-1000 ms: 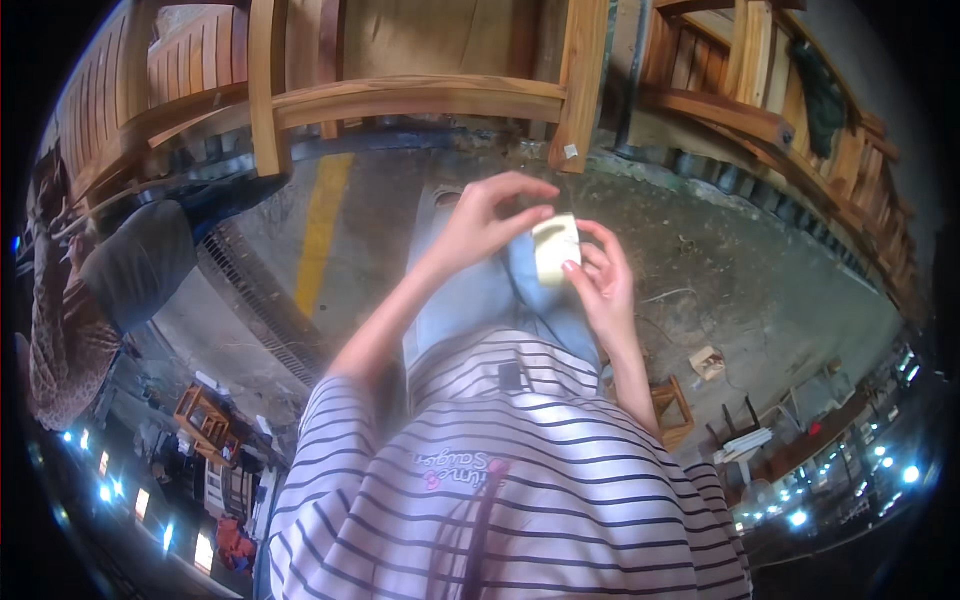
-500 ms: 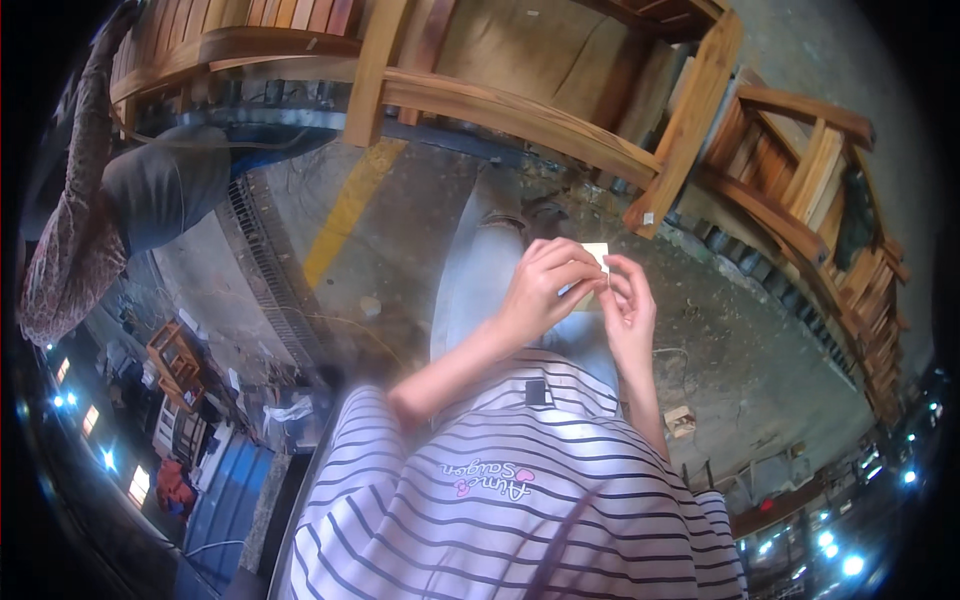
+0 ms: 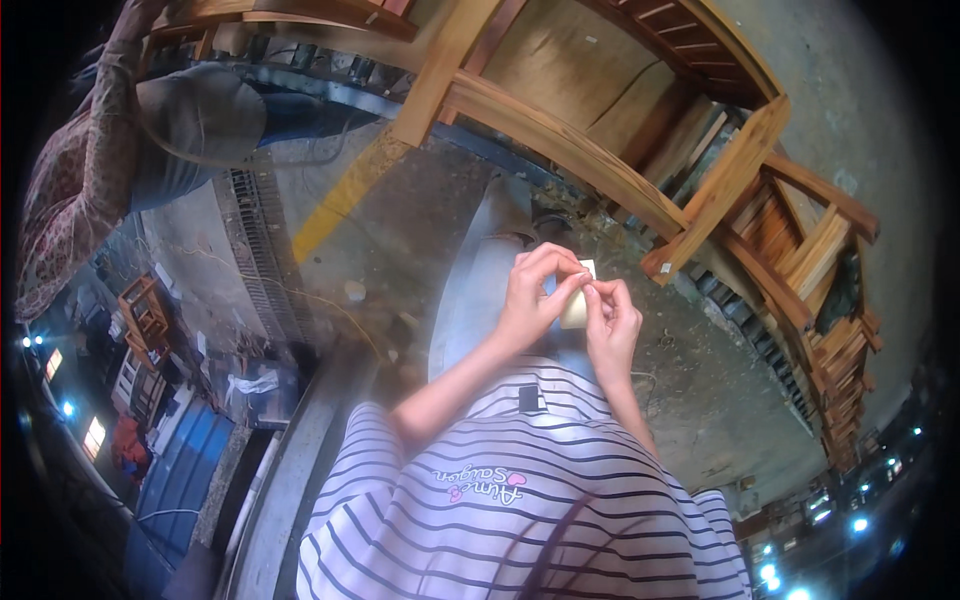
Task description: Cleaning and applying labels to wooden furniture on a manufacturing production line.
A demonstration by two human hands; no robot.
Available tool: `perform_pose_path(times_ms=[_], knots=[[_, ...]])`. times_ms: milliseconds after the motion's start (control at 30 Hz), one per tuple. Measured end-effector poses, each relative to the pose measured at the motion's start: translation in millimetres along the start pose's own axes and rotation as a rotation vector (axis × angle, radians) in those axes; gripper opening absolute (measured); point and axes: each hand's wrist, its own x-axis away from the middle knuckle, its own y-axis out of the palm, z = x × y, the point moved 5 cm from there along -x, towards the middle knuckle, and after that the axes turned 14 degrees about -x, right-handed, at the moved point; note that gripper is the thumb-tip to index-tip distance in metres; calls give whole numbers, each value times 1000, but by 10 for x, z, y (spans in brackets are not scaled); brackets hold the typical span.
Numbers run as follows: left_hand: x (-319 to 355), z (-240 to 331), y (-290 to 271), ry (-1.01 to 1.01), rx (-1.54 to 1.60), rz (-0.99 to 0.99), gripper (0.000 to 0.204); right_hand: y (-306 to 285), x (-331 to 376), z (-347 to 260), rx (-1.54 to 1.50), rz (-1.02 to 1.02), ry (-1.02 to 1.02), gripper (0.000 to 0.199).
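In front of my lap, a small pale yellow piece (image 3: 574,316), like a slip of paper or a label sheet, is pinched between my two hands. My left hand (image 3: 531,300) holds its upper part with thumb and forefinger closed. My right hand (image 3: 612,325) meets it there, thumb and fingertips pressed together at the same edge. The fingers hide part of the piece, and whether it is one sheet or several I cannot tell.
Wooden furniture frames (image 3: 570,145) stand on a roller line (image 3: 745,325) ahead and to the right. At the left is another person with a patterned sleeve (image 3: 108,150). A yellow stripe (image 3: 340,205) and a thin cable (image 3: 300,296) run along the concrete floor.
My hands have drawn closer together on the pale piece, and more of it shows below the fingers. The view has turned, shifting the frames rightward; the other person's arm has moved.
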Motion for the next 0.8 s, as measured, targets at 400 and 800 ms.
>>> perform_pose_path(times_ms=[400, 800], knots=[[-1488, -1136, -1417, -71, -304, 478, 21, 14, -63, 69, -1, 47, 145, 12], [-1962, -973, -1148, -157, -492, 627, 25, -181, -520, -199, -97, 120, 73, 12]])
